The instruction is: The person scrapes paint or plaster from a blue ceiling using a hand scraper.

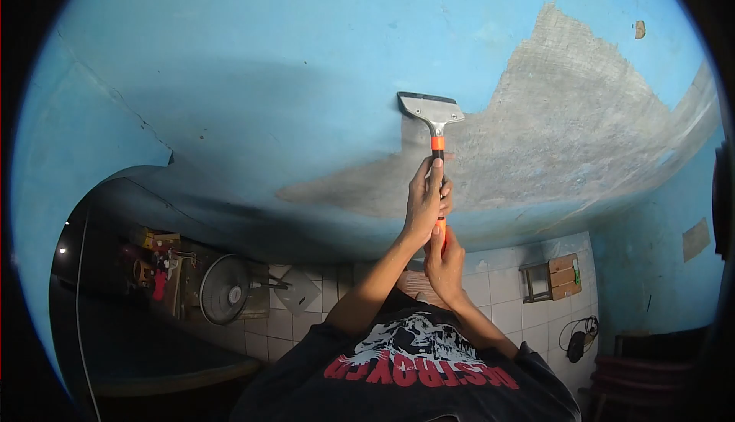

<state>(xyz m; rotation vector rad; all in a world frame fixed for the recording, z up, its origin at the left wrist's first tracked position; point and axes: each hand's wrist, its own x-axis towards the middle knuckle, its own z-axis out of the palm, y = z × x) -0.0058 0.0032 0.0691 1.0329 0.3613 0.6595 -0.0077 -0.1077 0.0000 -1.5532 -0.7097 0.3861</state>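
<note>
A long-handled scraper [433,108] with a wide metal head and an orange and black handle is pointed up at the wall. Its blade meets the blue paint [337,47] at the edge of a bare grey patch [559,108]. My left hand [426,204] is wrapped round the upper part of the handle. Lower down, my right hand [445,261] grips the orange end of the same handle. The grey patch spreads right of the scraper, with a narrower strip reaching left below it.
Below left, a fan [223,290] stands on the tiled floor [501,284]. A small wooden stool [553,278] and a black cable bundle [579,339] are at the right. A crack [126,104] runs down the wall on the left, near a dark opening.
</note>
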